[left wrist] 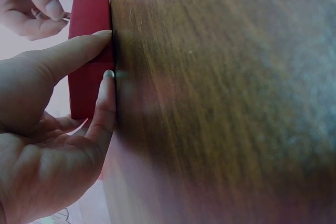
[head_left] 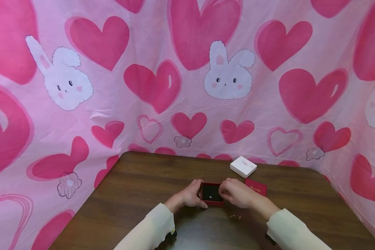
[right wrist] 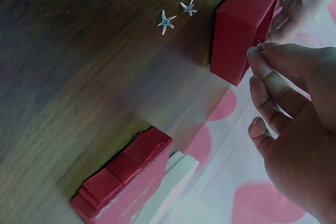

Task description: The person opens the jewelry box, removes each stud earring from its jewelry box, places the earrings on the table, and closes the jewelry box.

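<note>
A small red jewelry box [head_left: 214, 204] sits on the table, its black insert [head_left: 208, 189] facing up with a tiny silver star-shaped piece [head_left: 210, 197] on it. Around the box's left end, my left hand [head_left: 191, 196] grips it, thumb along the near side [left wrist: 90, 17]. My right hand [head_left: 238, 194] is at the right end of the box, thumb and index finger pinching a small thin metal piece [right wrist: 261, 45] just over the rim. Fingers hide most of that piece, so I cannot tell its kind. Two silver starfish-shaped earrings [right wrist: 166, 22] lie on the table close to the box.
A red lid [head_left: 258, 186] with gold lettering and a ribbon bow [right wrist: 118, 169] lies right of the box, behind my right hand. Farther back stands a white box [head_left: 243, 166]. The brown wooden table [head_left: 137, 187] meets a pink heart-patterned cloth [head_left: 193, 93] behind.
</note>
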The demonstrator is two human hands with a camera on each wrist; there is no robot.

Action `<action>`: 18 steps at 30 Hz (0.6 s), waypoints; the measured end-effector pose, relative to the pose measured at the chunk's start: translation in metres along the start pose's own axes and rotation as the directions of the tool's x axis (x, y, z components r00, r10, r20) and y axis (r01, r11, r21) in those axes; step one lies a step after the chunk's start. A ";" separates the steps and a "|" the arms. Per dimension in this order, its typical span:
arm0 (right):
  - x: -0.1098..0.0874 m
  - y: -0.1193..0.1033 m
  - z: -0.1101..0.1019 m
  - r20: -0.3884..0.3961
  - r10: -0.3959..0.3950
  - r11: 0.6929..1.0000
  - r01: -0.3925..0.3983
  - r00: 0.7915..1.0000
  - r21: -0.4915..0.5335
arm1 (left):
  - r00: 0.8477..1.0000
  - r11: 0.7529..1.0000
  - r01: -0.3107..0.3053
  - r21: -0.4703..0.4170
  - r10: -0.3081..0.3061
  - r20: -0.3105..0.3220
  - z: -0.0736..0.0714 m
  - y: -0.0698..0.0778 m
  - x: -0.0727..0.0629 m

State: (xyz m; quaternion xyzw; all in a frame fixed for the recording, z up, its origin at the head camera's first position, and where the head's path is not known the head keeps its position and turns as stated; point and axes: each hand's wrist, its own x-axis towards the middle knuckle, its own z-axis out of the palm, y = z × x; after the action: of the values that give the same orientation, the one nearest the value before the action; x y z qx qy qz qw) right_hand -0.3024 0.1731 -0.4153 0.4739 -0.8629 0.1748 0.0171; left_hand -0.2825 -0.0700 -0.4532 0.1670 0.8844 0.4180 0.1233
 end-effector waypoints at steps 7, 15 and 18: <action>-0.004 0.002 -0.001 -0.010 -0.015 1.000 0.015 1.000 -0.016 | 1.000 1.000 -0.005 -0.012 0.005 0.001 0.000 0.000 0.001; -0.006 0.005 0.000 0.016 0.038 0.995 -0.039 0.999 0.087 | 1.000 1.000 0.008 -0.031 -0.008 0.002 0.000 -0.001 0.000; -0.008 0.006 0.001 0.025 0.057 0.992 -0.059 0.998 0.107 | 1.000 0.999 0.011 -0.034 -0.011 0.003 0.000 -0.001 0.000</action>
State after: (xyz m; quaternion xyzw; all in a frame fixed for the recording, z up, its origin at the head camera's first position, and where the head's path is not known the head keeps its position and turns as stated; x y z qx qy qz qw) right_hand -0.3030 0.1819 -0.4197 0.4507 -0.8658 0.2163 -0.0232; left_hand -0.2826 -0.0704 -0.4537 0.1607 0.8778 0.4323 0.1295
